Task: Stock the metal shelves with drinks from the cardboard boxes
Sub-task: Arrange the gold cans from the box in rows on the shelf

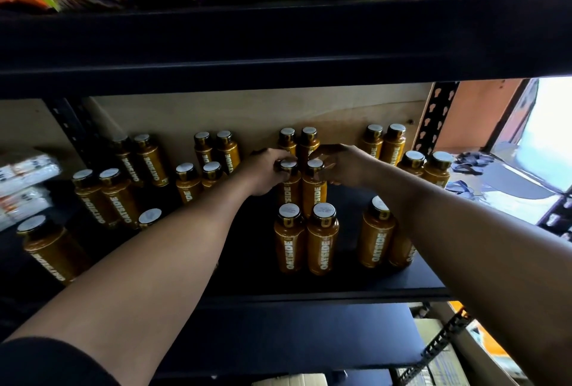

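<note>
Both arms are extended into the middle tier of the metal shelf (309,296). The left hand (266,172) is curled around the neck of one amber bottle (289,186) in the second row of the centre column. The right hand (343,166) is closed loosely over the cap and shoulder of the neighbouring bottle (315,189); its fingertips are partly hidden behind the cap, so the firmness of that hold cannot be told. Both bottles are seen upright, with their bases hidden behind the front pair (305,240). Whether they are already resting on the shelf cannot be told.

The bottles are tall and narrow and are arranged in close pairs. The following risks are judged from this arrangement:

- The back pair (298,141), just behind the hands, could be knocked by the knuckles if the held bottles are pushed further in.
- The front pair could be toppled by the forearms on withdrawal, since both wrists pass directly above those caps.
- The single bottle (376,234) near the right forearm could be clipped by a sideways movement and sent off the shelf edge.
- A release before the bases are flat could tip a bottle against its neighbours.

A cardboard box (445,364) is seen below at the lower right.
</note>
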